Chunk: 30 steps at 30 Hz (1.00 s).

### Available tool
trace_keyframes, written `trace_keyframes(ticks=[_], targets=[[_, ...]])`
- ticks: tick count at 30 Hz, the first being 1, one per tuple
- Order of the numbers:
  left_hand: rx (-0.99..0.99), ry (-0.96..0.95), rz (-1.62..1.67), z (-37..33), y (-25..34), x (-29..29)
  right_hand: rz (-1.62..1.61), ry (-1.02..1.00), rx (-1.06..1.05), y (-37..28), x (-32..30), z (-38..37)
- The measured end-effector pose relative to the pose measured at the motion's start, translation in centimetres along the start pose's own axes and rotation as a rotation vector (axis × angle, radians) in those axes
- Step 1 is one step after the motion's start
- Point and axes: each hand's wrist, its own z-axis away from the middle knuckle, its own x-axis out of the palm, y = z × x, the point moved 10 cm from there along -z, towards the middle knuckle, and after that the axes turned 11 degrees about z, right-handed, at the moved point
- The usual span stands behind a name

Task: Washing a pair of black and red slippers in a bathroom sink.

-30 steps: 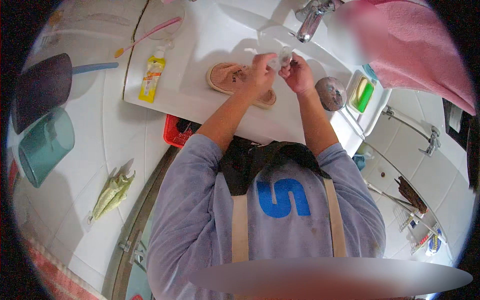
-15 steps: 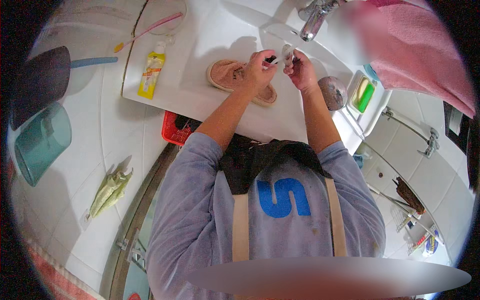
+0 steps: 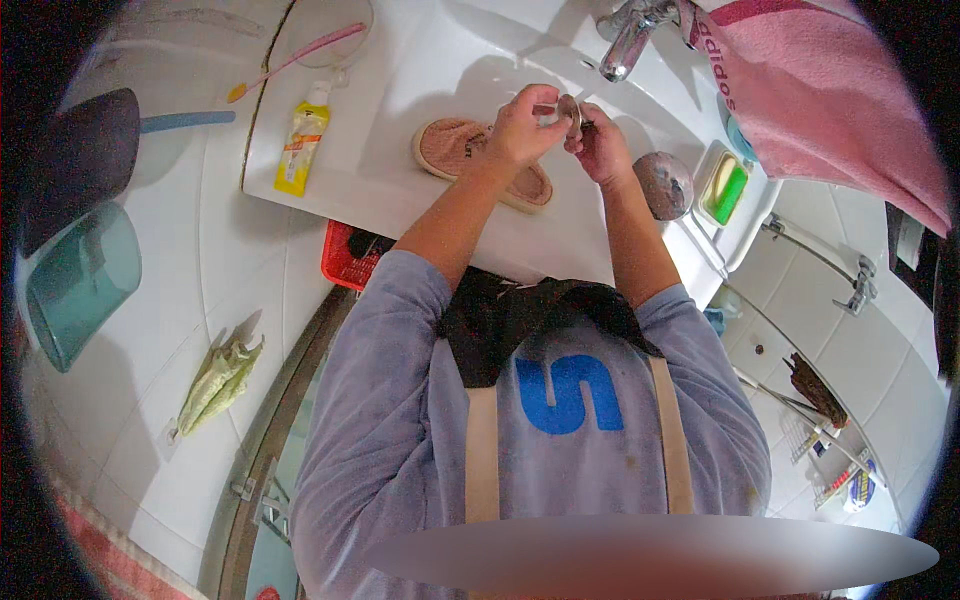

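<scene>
Above the white sink (image 3: 395, 60), both my hands meet at a small round metallic piece (image 3: 571, 112), seen nearly edge-on; its exact kind is unclear. My right hand (image 3: 605, 148) grips it from the right with bent fingers. From the other side, the thumb and curled fingers of my left hand (image 3: 522, 128) close on it, and part of that contact is hidden. Below my left wrist lies a pink shoe (image 3: 447, 147) with a pale sole, partly covered by my forearm. The chrome faucet (image 3: 628, 50) stands just beyond my hands.
A yellow squeeze bottle (image 3: 301, 150) and a pink toothbrush (image 3: 310, 55) lie at the left. On the right are a round metallic bowl (image 3: 664, 186), a soap dish (image 3: 712, 205) with a green-and-cream bar, and a hanging pink towel (image 3: 830, 95). A red basket (image 3: 347, 268) sits below the sink's front edge.
My left hand has shifted slightly right and its fingers have opened up around the piece. The metallic piece has turned, and the dark spot by my left fingertips no longer shows.
</scene>
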Motion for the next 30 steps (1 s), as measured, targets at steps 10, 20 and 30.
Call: trace_keyframes(ticks=[10,20,30], targets=[[-0.052,-0.003,-0.141,0.5,2.1,0.5,0.209,0.017,-0.091,-0.4,-0.5,-0.6],[-0.014,0.048,-0.080,1.1,2.5,0.6,0.199,0.066,-0.109,0.0,-0.9,-0.4],[0.021,0.062,-0.024,1.3,1.5,0.6,0.146,0.013,-0.126,-0.3,-0.5,-0.1]])
